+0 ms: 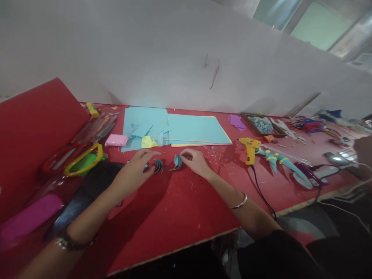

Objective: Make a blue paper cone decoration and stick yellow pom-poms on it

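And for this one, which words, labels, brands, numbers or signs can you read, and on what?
None can be read.
Yellow glue gun, purple box: any lettering is too small or blurred.
Curled blue strips: no print visible.

Red table [174,217], blue paper [145,115], glue gun [250,149]

Paper curls [178,162]: center of my remote feed, on the table [180,217], between my left hand [135,170] and right hand [197,162].
Paper sheets [197,126]: behind the curls, before the wall [151,58], a stick [188,140] lying near their front edge.
Scissors [105,132]: left of frame, left of the sheets.
Glue gun [250,149]: right of center, in front of a tray [280,133].
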Available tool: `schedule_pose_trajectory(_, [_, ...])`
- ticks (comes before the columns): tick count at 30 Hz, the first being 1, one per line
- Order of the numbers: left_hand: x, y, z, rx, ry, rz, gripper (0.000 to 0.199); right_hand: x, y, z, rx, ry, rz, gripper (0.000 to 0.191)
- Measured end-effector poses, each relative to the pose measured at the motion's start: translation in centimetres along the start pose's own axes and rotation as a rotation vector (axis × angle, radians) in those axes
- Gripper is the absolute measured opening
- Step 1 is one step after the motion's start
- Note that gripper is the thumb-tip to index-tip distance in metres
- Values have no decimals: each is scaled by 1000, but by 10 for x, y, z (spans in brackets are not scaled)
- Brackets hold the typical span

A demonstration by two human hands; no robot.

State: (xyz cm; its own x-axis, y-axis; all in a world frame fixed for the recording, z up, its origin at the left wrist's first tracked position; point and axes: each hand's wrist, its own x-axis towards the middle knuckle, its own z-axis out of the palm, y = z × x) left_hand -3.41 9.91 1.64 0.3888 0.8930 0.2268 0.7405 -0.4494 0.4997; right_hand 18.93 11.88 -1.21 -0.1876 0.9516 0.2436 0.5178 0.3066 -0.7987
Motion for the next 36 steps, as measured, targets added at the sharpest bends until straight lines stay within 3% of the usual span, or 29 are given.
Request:
schedule_pose_trajectory(4, [0,-12,7,-28,-106,76,38,-3,-3,-2,8,1,-2,12])
schedule_pose_trajectory(11, [-2,0,5,-85,-166,0,29,-5,-1,0,23,0,5,12])
schedule_pose_trajectory(19, [-5,-4,4,23,-176,-64,37,-6,0,0,39,-32,0,12])
schedule_pose_trajectory(26, [1,-2,-1,69,-268,182,33,-7,-1,-1,37,-79,-32,11])
schedule_pose_trajectory(31, [8,2,-7,184,-271,200,22,-6,-1,0,19,-80,-46,10])
schedule_pose_trajectory(36, [8,3,-10,235,-270,116,18,-6,-3,-3,9,-54,-49,11])
